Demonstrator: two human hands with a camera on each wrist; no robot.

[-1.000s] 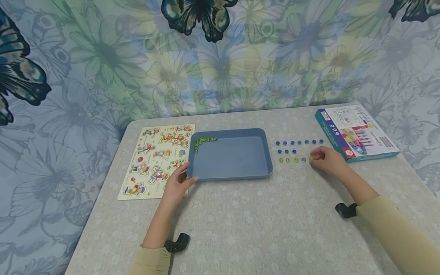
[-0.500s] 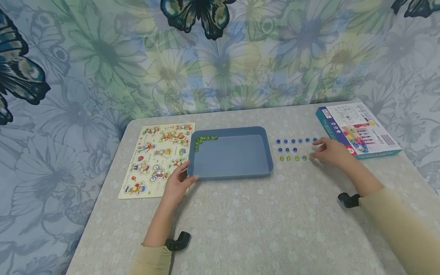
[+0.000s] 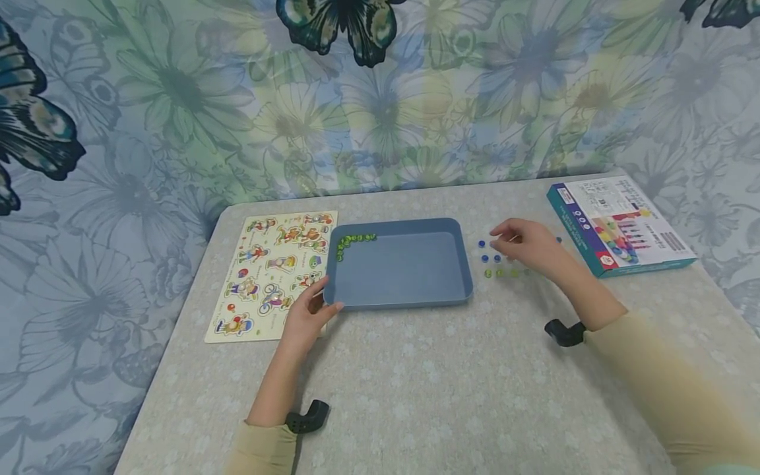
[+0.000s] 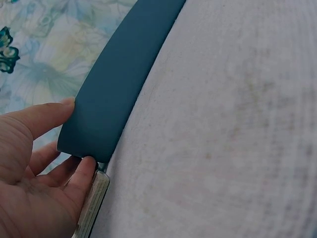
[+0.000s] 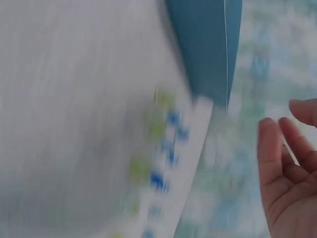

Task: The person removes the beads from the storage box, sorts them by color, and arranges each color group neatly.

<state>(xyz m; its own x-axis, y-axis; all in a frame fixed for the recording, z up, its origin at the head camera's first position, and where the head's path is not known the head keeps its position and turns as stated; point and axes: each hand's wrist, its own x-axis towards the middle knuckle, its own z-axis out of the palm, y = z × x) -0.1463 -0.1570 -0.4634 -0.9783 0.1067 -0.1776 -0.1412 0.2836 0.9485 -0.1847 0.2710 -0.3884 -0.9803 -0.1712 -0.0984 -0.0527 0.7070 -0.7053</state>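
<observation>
Nearest, my two sleeves [image 3: 261, 452], tan, each with a black wrist camera [image 3: 307, 417] at the cuff. Below them, the worktop [image 3: 415, 382], pale and patterned.

My left hand [image 3: 305, 322]: thumb and fingers gripping the near left corner of the tray, the forearm passing just beside the near end of the picture board [image 3: 261, 264].

Tray [image 3: 404, 270]: blue-grey, rectangular, shallow, flat on the worktop midway between board and loose beads. In its far left corner, green beads [image 3: 361, 237] set in an L along the far and left walls.

Picture board: cream, printed with coloured figures, lying close along the tray's left side; my hand covers part of its near right edge.

Green row [image 3: 501, 273]: loose beads to the right of the tray, on the worktop.

My right hand [image 3: 525, 245]: over the rows, fingers bent towards the thumb; I cannot tell whether a bead sits between the tips. It blocks sight of much of the blue beads [image 3: 484, 258]; one shows past it, near the box.

Box [image 3: 623, 224]: flat, printed, teal-sided, at the far right.

Farthest, a flowered cloth [image 3: 386, 125] with dark butterflies [image 3: 368, 36].
</observation>
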